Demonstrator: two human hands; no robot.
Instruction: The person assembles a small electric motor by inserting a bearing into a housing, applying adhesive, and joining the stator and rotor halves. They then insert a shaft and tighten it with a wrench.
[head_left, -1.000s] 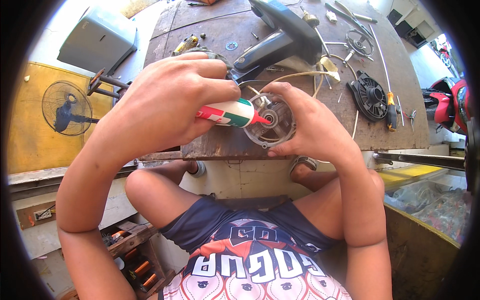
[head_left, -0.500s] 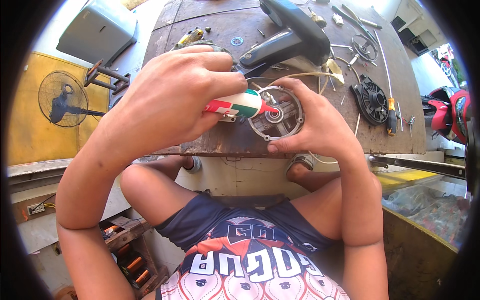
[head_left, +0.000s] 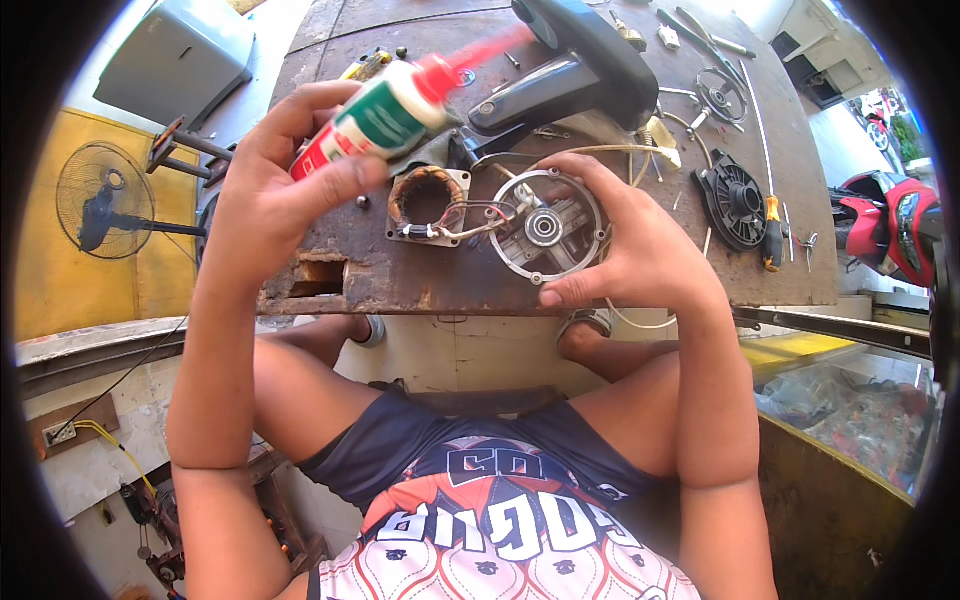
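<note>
My left hand (head_left: 290, 165) is closed around a squeeze bottle (head_left: 375, 115), white, green and red with a long red nozzle blurred by motion. It is held above the bench, nozzle pointing up and to the far right. My right hand (head_left: 625, 240) grips the rim of a round metal motor housing (head_left: 520, 268), thumb at the near side and fingers at the far side. A ring bearing (head_left: 543, 227) sits in the housing's centre. Just left of it lies a stator with copper windings (head_left: 430, 200), its wires running to the housing.
A dark fan neck (head_left: 590, 65) lies beyond the housing. To the right are a black round motor cover (head_left: 737, 200), a screwdriver (head_left: 773, 235) and a metal ring (head_left: 722, 95). The wooden bench (head_left: 450, 285) has a broken hole near its front left edge.
My left hand has lifted the bottle away from the bearing, moving left with its nozzle swinging upward. The stator has come into view. My right hand still holds the housing.
</note>
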